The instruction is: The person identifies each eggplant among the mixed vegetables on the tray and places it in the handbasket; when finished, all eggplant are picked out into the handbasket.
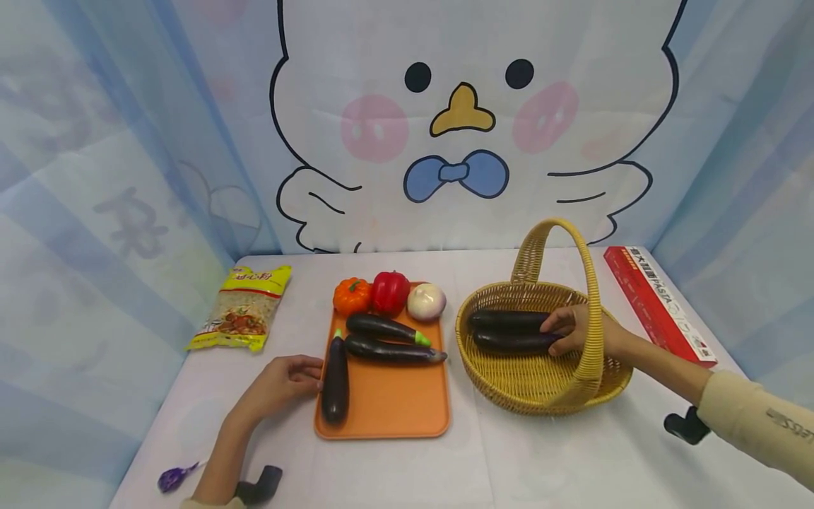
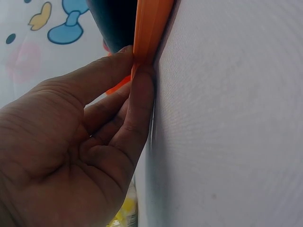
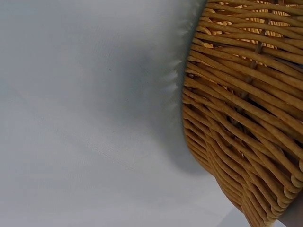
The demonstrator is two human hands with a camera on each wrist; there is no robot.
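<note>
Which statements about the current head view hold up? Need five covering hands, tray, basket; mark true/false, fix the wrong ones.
1. Two eggplants lie in the basket. True.
2. The left hand reaches into the basket. False: its fingers are at the edge of the orange tray.
3. Three more eggplants are on the tray. True.
4. The red box lies left of the tray. False: it is right of the basket.
5. The right hand rests on the tray. False: it is in the basket, at the eggplants' ends.
</note>
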